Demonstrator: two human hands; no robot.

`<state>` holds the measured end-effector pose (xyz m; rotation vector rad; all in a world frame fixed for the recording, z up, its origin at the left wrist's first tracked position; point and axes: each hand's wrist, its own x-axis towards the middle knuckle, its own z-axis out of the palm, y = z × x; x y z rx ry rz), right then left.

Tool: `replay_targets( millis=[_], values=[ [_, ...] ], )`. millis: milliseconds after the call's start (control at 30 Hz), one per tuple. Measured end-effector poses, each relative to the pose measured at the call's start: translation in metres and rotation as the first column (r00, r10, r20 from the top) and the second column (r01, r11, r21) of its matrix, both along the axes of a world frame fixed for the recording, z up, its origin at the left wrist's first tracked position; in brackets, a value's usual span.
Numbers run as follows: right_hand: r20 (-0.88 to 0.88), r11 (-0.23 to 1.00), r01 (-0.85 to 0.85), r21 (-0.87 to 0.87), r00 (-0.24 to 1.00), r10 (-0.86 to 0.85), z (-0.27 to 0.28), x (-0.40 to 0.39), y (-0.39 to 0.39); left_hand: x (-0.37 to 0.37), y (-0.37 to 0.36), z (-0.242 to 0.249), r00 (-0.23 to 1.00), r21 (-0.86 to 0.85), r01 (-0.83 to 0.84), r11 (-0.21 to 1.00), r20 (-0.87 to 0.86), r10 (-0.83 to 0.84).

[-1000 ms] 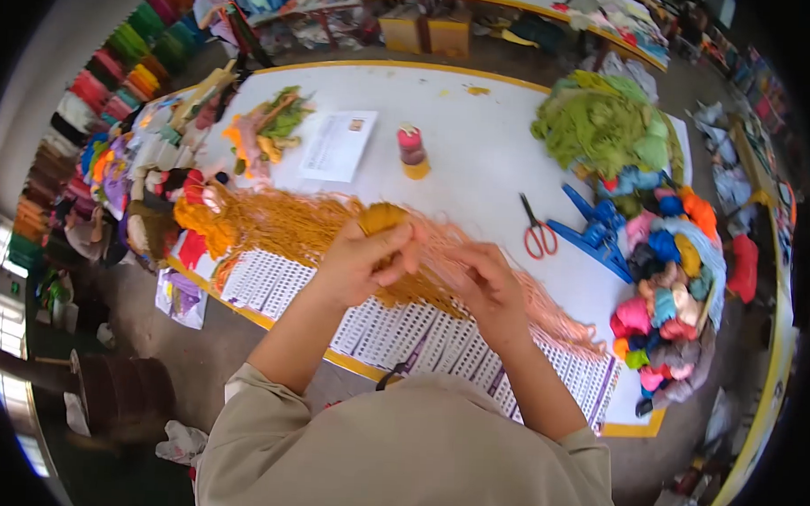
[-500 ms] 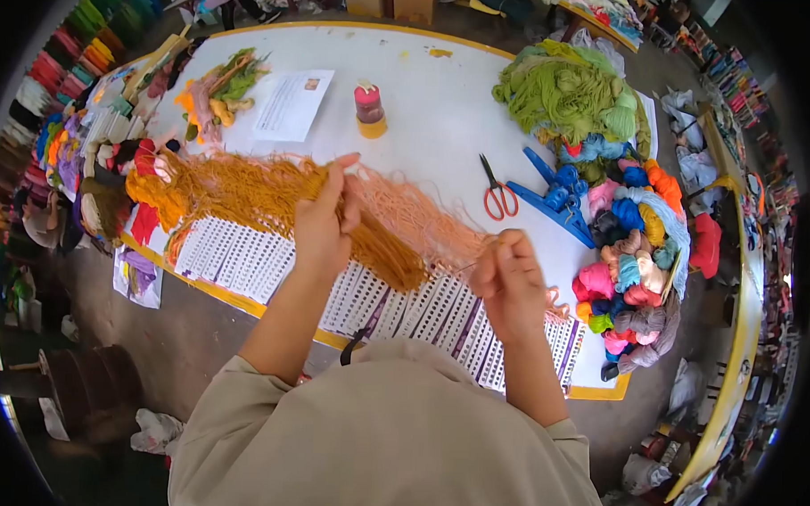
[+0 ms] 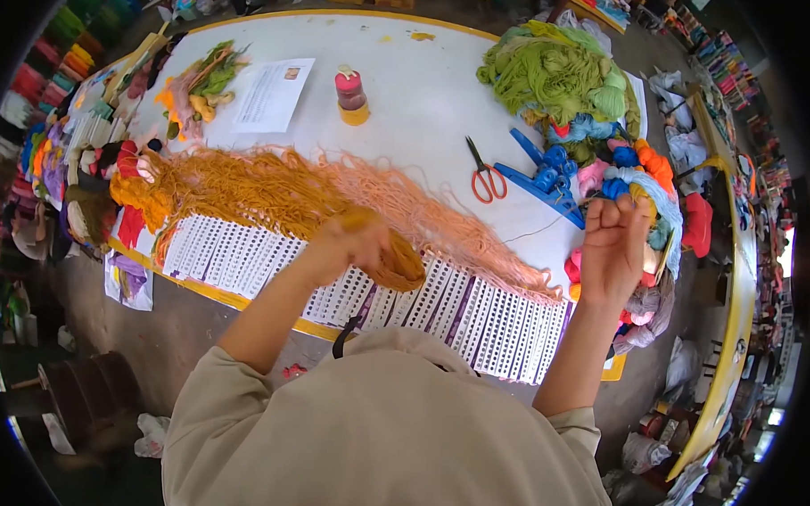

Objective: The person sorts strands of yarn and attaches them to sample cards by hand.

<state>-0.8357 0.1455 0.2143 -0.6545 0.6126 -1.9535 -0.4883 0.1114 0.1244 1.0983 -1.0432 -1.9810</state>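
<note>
My left hand (image 3: 352,244) is closed around the right end of a long mustard yarn bundle (image 3: 265,186), which spreads leftward over the table. Raised at the right, beside the pile of coloured skeins, my right hand (image 3: 618,238) has its fingers curled together near a thin dark strand (image 3: 540,229); what it pinches is too small to make out. Behind my left hand, loose peach yarn (image 3: 451,223) stretches diagonally toward the right. Under the yarns, along the near edge, lie white punched cards (image 3: 483,323) in a row.
Red-handled scissors (image 3: 488,183) and a blue clamp-like tool (image 3: 550,182) lie right of centre. A green yarn heap (image 3: 558,75) and coloured skeins (image 3: 665,204) fill the right side. A pink-and-yellow cone (image 3: 351,98), a printed sheet (image 3: 275,95) and small yarn bunches (image 3: 197,90) stand farther back.
My right hand has moved right and up, away from the peach yarn. My left hand has shifted lower along the mustard bundle to its end, and the view has moved slightly.
</note>
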Motion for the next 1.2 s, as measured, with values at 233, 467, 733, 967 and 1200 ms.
replay_targets(
  millis=[233,467,733,967,1200],
  values=[
    [-0.583,0.699,0.104,0.708,0.645,0.494,-0.181,0.002,0.037,0.117,-0.095,0.099,0.674,-0.023,-0.683,0.73,-0.404,0.618],
    [-0.622,0.615,-0.09,0.783,-0.076,0.78,-0.269,0.063,0.094,0.217,-0.151,0.257,0.815,-0.545,-0.578,0.607,-0.415,0.403],
    [-0.532,0.535,-0.034,0.844,-0.164,0.83,-0.272,0.07,0.09,0.224,-0.167,0.375,0.468,-0.521,-0.845,0.119,-0.614,0.635],
    [-0.636,0.636,-0.018,0.771,-0.011,0.771,-0.287,0.073,0.09,0.17,-0.124,0.242,0.949,-0.733,-0.313,0.604,-0.221,0.223],
    [-0.574,0.874,-0.221,0.433,0.679,0.456,-0.095,0.124,0.04,-0.007,0.006,0.114,0.918,-0.233,-0.236,0.943,-0.371,0.138]
  ],
)
